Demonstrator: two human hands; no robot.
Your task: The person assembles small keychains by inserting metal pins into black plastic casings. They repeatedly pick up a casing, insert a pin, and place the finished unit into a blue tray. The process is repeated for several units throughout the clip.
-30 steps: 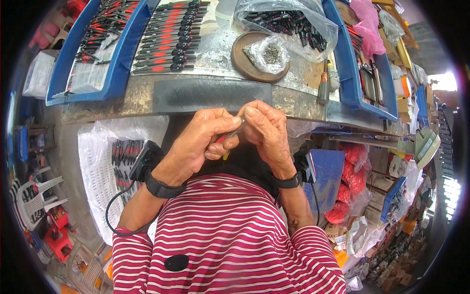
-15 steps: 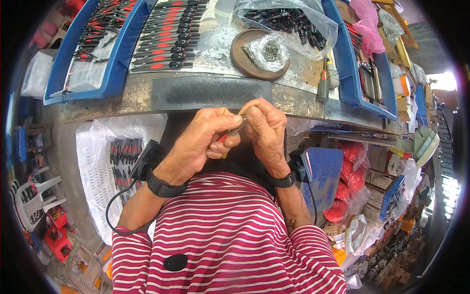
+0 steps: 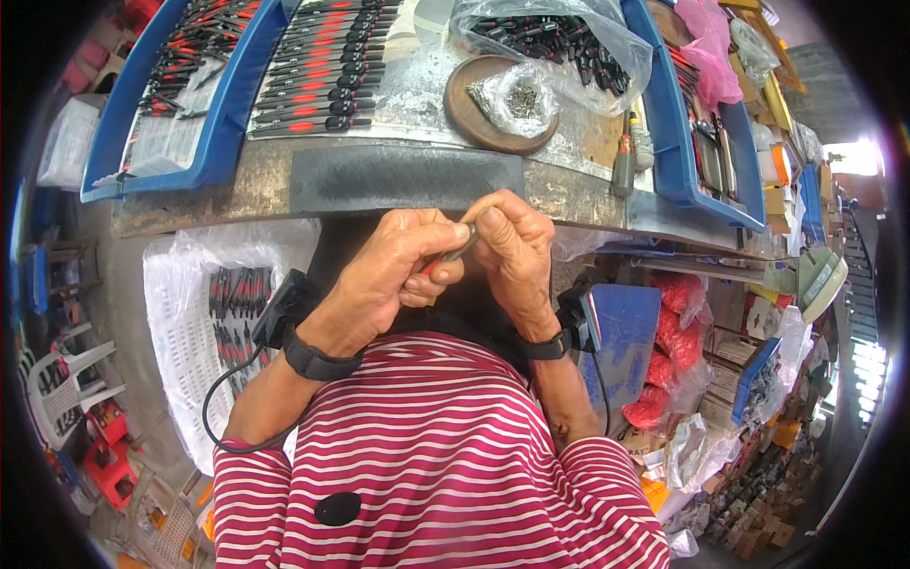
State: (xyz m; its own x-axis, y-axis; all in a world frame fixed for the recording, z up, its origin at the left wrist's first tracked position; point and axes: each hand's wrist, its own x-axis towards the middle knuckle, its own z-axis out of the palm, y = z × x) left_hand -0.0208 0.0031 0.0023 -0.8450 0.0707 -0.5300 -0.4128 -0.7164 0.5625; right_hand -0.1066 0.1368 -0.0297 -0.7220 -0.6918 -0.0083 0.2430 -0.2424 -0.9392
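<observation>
Close together before my chest, just off the bench's front edge, both hands are closed. My left hand [image 3: 393, 261] wraps round a slim piece [image 3: 455, 254] with a red part and a dark grey end; most of it is hidden by the fingers. Thumb and bent forefinger of my right hand [image 3: 512, 242] pinch at the grey end of that piece. Whether a smaller part sits between those fingertips cannot be made out. Directly beyond the hands, a dark flat pad [image 3: 408, 180] lies along the bench edge.
Slim black-and-red tools [image 3: 318, 95] lie in rows on the bench [image 3: 209, 211]. Blue trays [image 3: 227, 123] stand at both sides. A round wooden dish [image 3: 464, 104] holds a bag of small metal parts [image 3: 521, 98]. Nearby are a screwdriver [image 3: 624, 166] and a white crate [image 3: 175, 313].
The hands keep almost the same pose and grip. The whole scene has shifted very slightly left.
</observation>
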